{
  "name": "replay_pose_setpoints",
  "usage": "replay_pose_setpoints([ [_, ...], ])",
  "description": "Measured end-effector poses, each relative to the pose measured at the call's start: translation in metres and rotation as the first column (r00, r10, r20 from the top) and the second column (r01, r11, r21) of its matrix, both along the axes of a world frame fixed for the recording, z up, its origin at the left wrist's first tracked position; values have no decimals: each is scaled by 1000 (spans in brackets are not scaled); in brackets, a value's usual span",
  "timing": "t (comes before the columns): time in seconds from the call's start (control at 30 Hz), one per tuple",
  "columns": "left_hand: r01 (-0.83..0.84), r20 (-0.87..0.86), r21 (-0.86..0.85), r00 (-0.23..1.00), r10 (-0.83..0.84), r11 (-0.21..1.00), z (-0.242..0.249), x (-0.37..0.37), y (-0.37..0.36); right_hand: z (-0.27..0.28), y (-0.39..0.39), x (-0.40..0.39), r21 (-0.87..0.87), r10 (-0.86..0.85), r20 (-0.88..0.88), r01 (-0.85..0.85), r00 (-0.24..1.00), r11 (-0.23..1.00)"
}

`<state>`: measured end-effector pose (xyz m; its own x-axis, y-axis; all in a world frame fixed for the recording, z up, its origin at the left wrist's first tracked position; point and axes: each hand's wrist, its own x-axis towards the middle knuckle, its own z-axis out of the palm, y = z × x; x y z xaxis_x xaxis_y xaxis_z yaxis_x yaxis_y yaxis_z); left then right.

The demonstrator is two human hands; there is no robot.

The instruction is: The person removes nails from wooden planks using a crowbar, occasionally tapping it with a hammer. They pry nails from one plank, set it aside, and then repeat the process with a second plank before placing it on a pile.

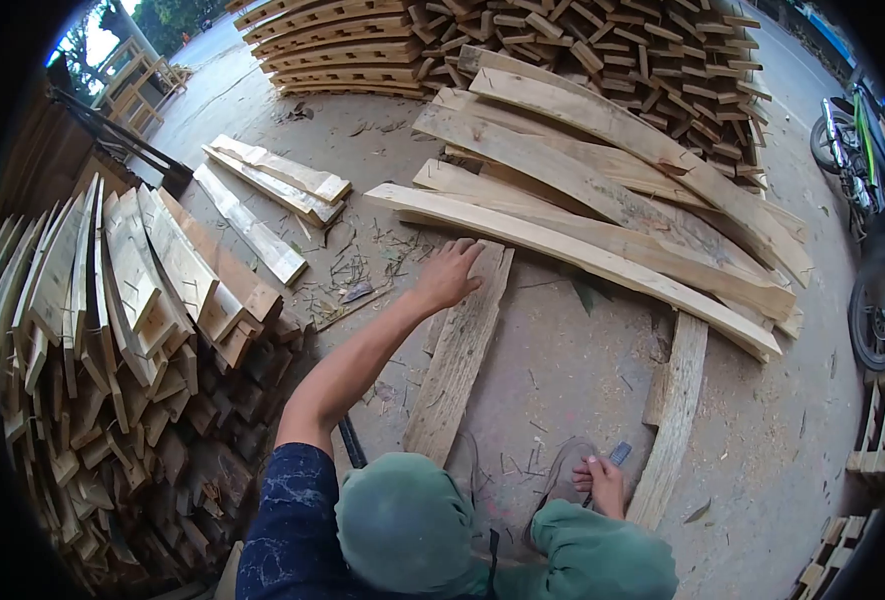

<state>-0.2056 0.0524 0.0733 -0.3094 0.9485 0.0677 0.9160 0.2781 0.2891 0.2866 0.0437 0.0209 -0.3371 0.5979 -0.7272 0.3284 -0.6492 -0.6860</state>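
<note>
My left hand reaches forward over the far end of a rough wooden beam, its fingers apart and nothing held. At my right knee, my right hand is closed around a tool; only a short grey metal part shows, and the rest is hidden. To its right a second beam lies on the ground. Long planks lie in a loose pile beyond both beams, the nearest one close to my left fingers.
Stacked boards stand at the left. Short planks lie ahead of them. A tall wood stack rises at the back. Nails and wood chips litter the ground. A motorcycle is at the right.
</note>
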Motion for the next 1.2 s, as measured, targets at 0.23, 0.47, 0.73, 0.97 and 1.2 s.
replay_pose_setpoints([
  [0.23, 283, -199, -189, 927, -319, 940, -29, 55, 141, 10, 6, -25, 81, 142, 52, -146, 989, 986],
  [0.47, 351, -225, 16, 913, -339, 936, -79, 43, 189, 3, 42, 5, 232, 50, 133, -80, 990, 969],
  [0.73, 432, -139, -9, 892, -429, 902, 66, 74, 166, 23, 65, 37, 334, -81, 164, 22, 983, 942],
  [0.97, 285, 174, -244, 953, -247, 927, 133, 78, 61, 13, 15, 91, 306, -70, 237, -6, 969, 952],
  [1.2, 383, 194, -247, 919, -342, 890, 14, 97, -10, -51, -46, 104, 333, 144, 489, -337, 860, 881],
])
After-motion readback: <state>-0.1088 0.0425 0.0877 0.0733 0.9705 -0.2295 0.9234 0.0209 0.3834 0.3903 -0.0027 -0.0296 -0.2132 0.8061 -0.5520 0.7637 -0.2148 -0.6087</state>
